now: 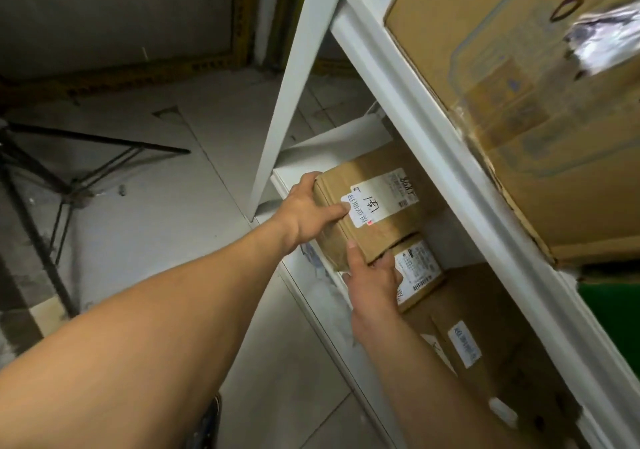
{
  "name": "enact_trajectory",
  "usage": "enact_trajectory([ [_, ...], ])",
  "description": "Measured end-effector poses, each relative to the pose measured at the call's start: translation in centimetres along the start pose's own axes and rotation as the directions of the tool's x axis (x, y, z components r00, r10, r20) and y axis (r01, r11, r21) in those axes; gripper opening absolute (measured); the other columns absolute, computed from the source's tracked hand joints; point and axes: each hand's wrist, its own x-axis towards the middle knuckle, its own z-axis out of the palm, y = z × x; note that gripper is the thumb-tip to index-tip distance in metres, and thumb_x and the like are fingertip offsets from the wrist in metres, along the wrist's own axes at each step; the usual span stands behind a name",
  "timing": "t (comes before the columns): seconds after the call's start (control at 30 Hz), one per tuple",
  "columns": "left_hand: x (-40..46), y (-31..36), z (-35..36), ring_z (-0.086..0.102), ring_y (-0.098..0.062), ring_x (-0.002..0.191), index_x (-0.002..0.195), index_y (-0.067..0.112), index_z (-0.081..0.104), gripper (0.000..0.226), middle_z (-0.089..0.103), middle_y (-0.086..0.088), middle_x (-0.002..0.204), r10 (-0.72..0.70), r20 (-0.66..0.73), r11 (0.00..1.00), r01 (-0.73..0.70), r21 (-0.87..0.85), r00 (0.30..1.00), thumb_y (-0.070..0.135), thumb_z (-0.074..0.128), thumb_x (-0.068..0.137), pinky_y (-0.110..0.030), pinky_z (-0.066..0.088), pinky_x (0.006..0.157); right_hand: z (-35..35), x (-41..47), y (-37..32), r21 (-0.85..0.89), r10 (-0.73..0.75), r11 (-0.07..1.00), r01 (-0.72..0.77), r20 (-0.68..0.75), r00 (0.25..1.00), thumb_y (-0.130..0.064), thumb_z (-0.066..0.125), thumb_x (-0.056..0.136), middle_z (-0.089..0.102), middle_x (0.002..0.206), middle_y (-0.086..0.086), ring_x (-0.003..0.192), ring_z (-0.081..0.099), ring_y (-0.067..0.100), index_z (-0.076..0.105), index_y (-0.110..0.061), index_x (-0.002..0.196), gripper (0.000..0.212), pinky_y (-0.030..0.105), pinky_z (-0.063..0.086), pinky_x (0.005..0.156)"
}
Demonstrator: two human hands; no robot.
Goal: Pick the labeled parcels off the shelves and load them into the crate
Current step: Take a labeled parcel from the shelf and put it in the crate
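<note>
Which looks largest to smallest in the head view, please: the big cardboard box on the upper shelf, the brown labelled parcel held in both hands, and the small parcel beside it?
1. Big cardboard box on the upper shelf, though it sits nearest the camera.
2. Brown labelled parcel, held by the left hand and right hand.
3. Small parcel, partly hidden.

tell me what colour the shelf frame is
White, seen in the head view: the shelf frame is painted white metal.
</note>
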Motion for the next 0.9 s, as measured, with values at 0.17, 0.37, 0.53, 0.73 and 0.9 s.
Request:
enact_trajectory([
  [0.17, -1.7, 0.4, -0.5, 0.071, -0.024, 0.106, 0.130, 0.023, 0.052, 0.064, 0.069, -0.003, 0.118, -0.007, -0.027, 0.989, 0.003, -0.148, 1.000, 0.021, 0.091, 0.080, -0.040, 0.063, 0.088, 0.4, -0.8, 0.2, 0.262, 0.000, 0.965, 0.002, -0.008, 1.000, -0.063, 0.072, 0.070, 0.048, 0.140, -0.001, 0.123, 0.063, 0.025, 0.051, -0.045, 0.142, 0.077, 0.052, 0.053, 0.109],
  [0.37, -8.1, -1.2, -3.6, 0.074, -0.020, 0.091, 0.122, 0.019, 0.052, 0.060, 0.071, -0.002, 0.112, -0.086, -0.048, 0.928, 0.063, -0.368, 0.995, 0.006, 0.091, 0.078, -0.036, 0.061, 0.074, -1.4, -5.6, 0.2, 0.486, -0.053, 0.873, -0.045, 0.186, 0.981, -0.021, 0.067, 0.102, 0.061, 0.138, -0.006, 0.122, 0.063, 0.014, 0.039, -0.031, 0.137, 0.046, 0.054, 0.052, 0.109],
  [0.53, -18.1, -3.8, -5.1, 0.073, -0.022, 0.113, 0.139, 0.040, 0.059, 0.087, 0.067, -0.004, 0.137, -0.118, -0.115, 0.875, 0.049, -0.481, 0.986, 0.015, 0.098, 0.066, -0.028, 0.061, 0.080, -4.7, -9.8, 1.8, 0.469, -0.127, 0.881, -0.059, 0.356, 0.926, 0.002, 0.068, 0.098, 0.062, 0.143, -0.001, 0.131, 0.065, 0.024, 0.044, -0.028, 0.138, 0.056, 0.059, 0.054, 0.107],
  [0.73, -31.6, -3.9, -3.6, 0.075, -0.022, 0.110, 0.139, 0.034, 0.063, 0.075, 0.077, -0.002, 0.124, -0.193, -0.210, 0.852, 0.057, -0.521, 0.959, -0.001, 0.088, 0.078, -0.027, 0.061, 0.081, -11.0, -16.4, 2.4, 0.228, -0.102, 0.972, -0.062, 0.640, 0.761, -0.002, 0.077, 0.090, 0.061, 0.149, -0.010, 0.130, 0.065, 0.016, 0.036, -0.053, 0.156, 0.093, 0.043, 0.058, 0.102],
  [0.9, -41.7, -1.9, -0.3, 0.073, -0.020, 0.095, 0.143, 0.030, 0.061, 0.071, 0.079, -0.001, 0.117, -0.229, -0.302, 0.830, 0.024, -0.557, 0.925, -0.002, 0.083, 0.084, -0.029, 0.061, 0.077, -17.3, -22.3, 2.0, 0.129, -0.092, 0.992, -0.007, 0.744, 0.662, -0.002, 0.081, 0.086, 0.072, 0.135, -0.007, 0.123, 0.070, 0.019, 0.048, -0.047, 0.149, 0.084, 0.042, 0.062, 0.095],
])
